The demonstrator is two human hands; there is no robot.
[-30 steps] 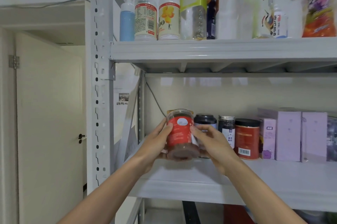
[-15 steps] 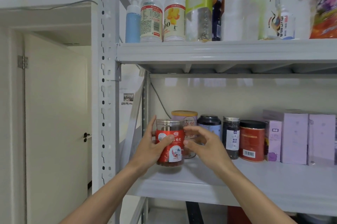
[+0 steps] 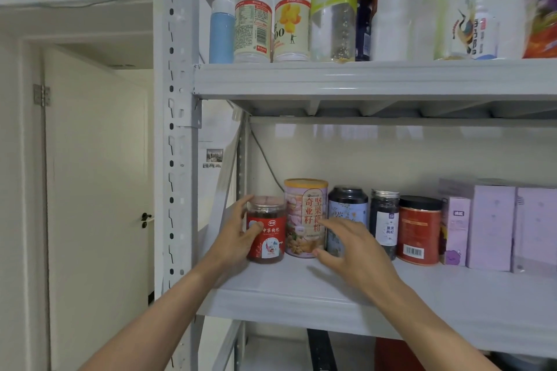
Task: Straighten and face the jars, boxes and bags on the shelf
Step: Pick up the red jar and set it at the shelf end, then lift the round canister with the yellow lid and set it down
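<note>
A grey metal shelf (image 3: 391, 292) is seen carrying a row of containers along its back, with an upper shelf (image 3: 373, 78) above it lined with bottles (image 3: 333, 5). At the right end of the grey shelf, pale purple boxes (image 3: 489, 224) are stood upright, side by side. Left of these boxes, a red tin (image 3: 419, 232) with a black lid is placed, then a slim dark jar (image 3: 385, 223), a dark blue can (image 3: 346, 213) and a tall pink canister (image 3: 306, 216) with a yellow lid. At the far left end of the row, just beside the canister, a red-labelled jar (image 3: 266, 230) is stood upright on the shelf, its label turned to the front. The jar is gripped from its left side by the left hand (image 3: 238, 238), thumb across the label and fingers curled round behind. The right hand (image 3: 351, 245) is held spread and relaxed in front of the canister and the can, nothing being grasped; whether the fingertips touch the canister cannot be told.
</note>
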